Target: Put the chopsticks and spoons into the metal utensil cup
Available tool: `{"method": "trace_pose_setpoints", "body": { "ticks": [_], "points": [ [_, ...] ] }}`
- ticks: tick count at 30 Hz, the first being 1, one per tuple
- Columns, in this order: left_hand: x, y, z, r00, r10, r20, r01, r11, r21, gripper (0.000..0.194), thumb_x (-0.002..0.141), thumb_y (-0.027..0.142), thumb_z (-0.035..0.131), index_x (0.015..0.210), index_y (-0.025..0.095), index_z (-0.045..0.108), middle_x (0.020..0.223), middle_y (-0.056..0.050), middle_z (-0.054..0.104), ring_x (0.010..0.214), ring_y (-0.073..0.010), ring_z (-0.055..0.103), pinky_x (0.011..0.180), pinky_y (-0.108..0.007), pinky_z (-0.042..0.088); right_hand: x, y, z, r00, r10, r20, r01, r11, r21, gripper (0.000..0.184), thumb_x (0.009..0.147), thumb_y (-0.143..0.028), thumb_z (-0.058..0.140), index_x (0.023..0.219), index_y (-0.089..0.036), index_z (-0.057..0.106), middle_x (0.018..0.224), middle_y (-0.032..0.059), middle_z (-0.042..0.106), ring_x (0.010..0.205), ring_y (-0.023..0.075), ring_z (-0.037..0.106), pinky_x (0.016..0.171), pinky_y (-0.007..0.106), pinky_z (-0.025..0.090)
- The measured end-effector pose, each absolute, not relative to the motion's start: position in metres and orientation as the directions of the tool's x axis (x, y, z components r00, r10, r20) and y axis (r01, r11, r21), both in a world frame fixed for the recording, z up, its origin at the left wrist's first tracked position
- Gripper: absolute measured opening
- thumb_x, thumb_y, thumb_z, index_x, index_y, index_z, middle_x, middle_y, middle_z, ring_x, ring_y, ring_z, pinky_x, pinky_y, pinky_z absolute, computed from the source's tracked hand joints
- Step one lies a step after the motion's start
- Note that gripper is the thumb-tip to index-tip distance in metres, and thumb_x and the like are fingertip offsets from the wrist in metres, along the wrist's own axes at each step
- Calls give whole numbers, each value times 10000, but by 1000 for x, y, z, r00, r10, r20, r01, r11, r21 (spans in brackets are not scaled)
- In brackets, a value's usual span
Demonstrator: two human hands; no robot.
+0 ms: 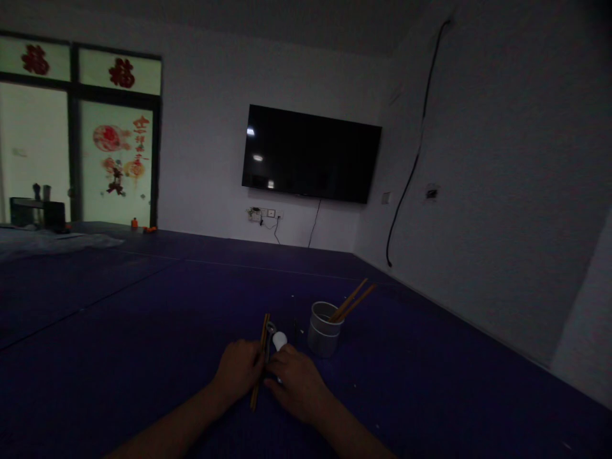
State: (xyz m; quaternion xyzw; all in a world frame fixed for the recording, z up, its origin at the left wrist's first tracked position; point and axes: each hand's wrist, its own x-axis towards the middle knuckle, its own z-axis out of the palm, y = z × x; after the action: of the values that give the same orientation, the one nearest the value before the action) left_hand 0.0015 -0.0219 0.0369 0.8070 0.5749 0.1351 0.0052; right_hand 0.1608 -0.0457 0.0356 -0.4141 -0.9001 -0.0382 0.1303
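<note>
A pair of wooden chopsticks (264,324) runs along the inner side of my left hand (240,367), whose fingers are closed around their middle. Close by on the right, my right hand (300,385) has its fingers closed on a white spoon (280,340), bowl end pointing away from me. Between the chopsticks and the white spoon lies a slim metal utensil (271,327) with a rounded end; its lower part is hidden by my fingers, so I cannot tell which hand touches it. The hands nearly meet.
Beyond my right hand stands a grey metal cup (324,341) with two wooden chopsticks (356,299) leaning out to the right. Small bits are scattered on the dark blue surface (157,357). A wall-mounted television (313,156) and a glass door (115,159) are at the back.
</note>
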Motion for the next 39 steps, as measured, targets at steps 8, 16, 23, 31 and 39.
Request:
{"method": "trace_pose_setpoints", "body": {
  "ticks": [8,16,23,31,39],
  "points": [
    [1,-22,38,309,929,205,923,-345,171,301,896,243,351,864,183,644,886,-79,705,820,-204,654,715,-286,433,161,-43,33,-631,728,269,749,662,-36,171,877,-288,534,1003,-200,609,1006,46,643,1021,214,515,831,317,416],
    [0,-22,36,325,924,203,921,-358,155,296,904,244,353,881,179,641,905,-87,703,836,-212,649,716,-287,428,160,-45,36,-636,726,264,752,659,0,190,880,-298,531,1021,-199,612,1011,49,650,1019,227,514,824,326,419],
    [0,-25,40,325,924,201,926,-354,133,321,917,243,326,879,171,636,868,-89,705,821,-215,651,726,-297,427,160,-48,40,-652,710,268,737,676,2,187,891,-292,520,1006,-178,613,995,63,648,1006,231,516,819,332,422],
    [0,-26,41,337,921,198,921,-365,133,312,911,243,336,890,177,640,886,-83,706,827,-214,654,725,-294,433,160,-47,36,-654,704,276,734,679,7,188,885,-291,528,1014,-179,607,987,62,646,1006,227,520,829,330,420],
    [0,-23,39,251,950,189,929,-291,229,271,883,287,396,824,189,642,852,-51,718,775,-187,663,663,-258,420,162,-46,36,-647,713,271,737,676,-19,195,877,-285,537,1031,-189,609,1013,53,648,1016,222,518,840,324,415]
  ]
}}
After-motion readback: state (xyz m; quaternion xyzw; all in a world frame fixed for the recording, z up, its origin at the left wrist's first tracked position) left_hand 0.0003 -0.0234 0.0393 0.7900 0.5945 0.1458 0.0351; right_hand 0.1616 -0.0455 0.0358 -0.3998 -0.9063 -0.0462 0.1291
